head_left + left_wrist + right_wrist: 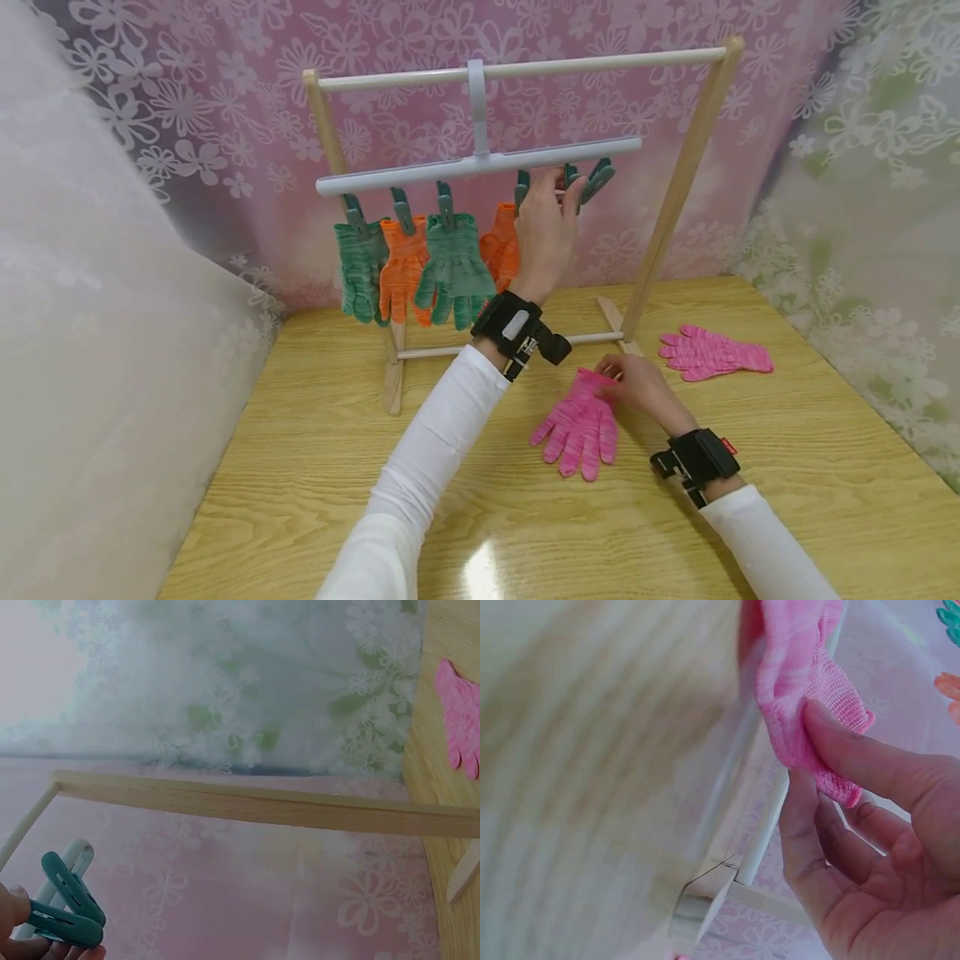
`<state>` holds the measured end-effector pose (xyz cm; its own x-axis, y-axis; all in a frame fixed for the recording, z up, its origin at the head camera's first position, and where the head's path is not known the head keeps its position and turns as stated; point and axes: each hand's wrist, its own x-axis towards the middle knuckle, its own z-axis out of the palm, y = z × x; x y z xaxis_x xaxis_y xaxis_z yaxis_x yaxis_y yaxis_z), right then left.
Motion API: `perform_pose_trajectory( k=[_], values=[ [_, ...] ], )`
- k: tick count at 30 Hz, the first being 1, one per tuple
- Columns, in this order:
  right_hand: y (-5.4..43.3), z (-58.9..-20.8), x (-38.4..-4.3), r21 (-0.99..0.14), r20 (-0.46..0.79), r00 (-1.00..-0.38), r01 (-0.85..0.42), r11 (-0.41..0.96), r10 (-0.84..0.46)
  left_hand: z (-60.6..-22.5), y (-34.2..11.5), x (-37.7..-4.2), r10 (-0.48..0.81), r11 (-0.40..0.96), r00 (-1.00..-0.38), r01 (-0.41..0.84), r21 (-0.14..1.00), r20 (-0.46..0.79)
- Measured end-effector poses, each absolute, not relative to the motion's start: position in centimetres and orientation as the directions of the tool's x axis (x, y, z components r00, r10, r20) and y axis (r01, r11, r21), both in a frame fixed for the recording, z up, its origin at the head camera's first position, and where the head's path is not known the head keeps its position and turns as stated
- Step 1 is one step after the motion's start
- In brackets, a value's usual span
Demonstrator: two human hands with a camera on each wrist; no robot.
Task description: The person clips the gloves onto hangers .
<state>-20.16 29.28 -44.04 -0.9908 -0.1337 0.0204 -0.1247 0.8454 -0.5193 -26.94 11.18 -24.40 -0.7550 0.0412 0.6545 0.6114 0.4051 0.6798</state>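
My left hand (546, 237) is raised to the right half of the white hanger (405, 172), where it pinches a dark green clip (64, 924) between thumb and fingers. Another green clip (598, 181) hangs at an angle beside it, with no glove in it. Below, my right hand (647, 390) pinches the cuff of a pink knitted glove (577, 423), thumb on one side and fingers on the other. The glove's fingers point toward the front of the table. Part of an orange glove (501, 242) is hidden behind my left hand.
Green gloves (457, 262) and an orange glove (401, 262) hang from clips on the hanger's left half. A wooden rack (671, 200) carries the hanger. A second pink glove (712, 354) lies flat on the table (315, 492) at the right.
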Motion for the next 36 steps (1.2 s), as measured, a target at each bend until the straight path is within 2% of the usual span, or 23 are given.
perform_pose_trajectory(
  k=[5,11,18,21,36],
  values=[
    [29.1,-43.5,-20.7,-0.558,0.073,-0.99,-0.14,0.818,-0.119,-24.5,11.2,-26.8,0.04,0.326,-0.765,0.619,0.715,0.643],
    [28.2,-42.5,-21.0,-0.599,0.153,-0.985,-0.155,0.786,-0.077,-24.3,11.3,-27.1,0.039,0.295,-0.795,0.587,0.754,0.605],
    [27.0,-40.0,-21.2,-0.605,0.325,-0.943,-0.263,0.751,-0.068,-24.1,11.1,-27.3,0.076,0.23,-0.841,0.538,0.811,0.536],
    [26.6,-38.5,-21.4,-0.629,0.357,-0.933,-0.275,0.727,-0.044,-24.1,11.0,-27.2,0.096,0.212,-0.852,0.523,0.826,0.515],
    [24.0,-30.9,-22.4,-0.641,0.548,-0.831,-0.342,0.687,0.097,-23.5,10.6,-27.0,0.136,0.25,-0.872,0.489,0.835,0.47]
  ],
)
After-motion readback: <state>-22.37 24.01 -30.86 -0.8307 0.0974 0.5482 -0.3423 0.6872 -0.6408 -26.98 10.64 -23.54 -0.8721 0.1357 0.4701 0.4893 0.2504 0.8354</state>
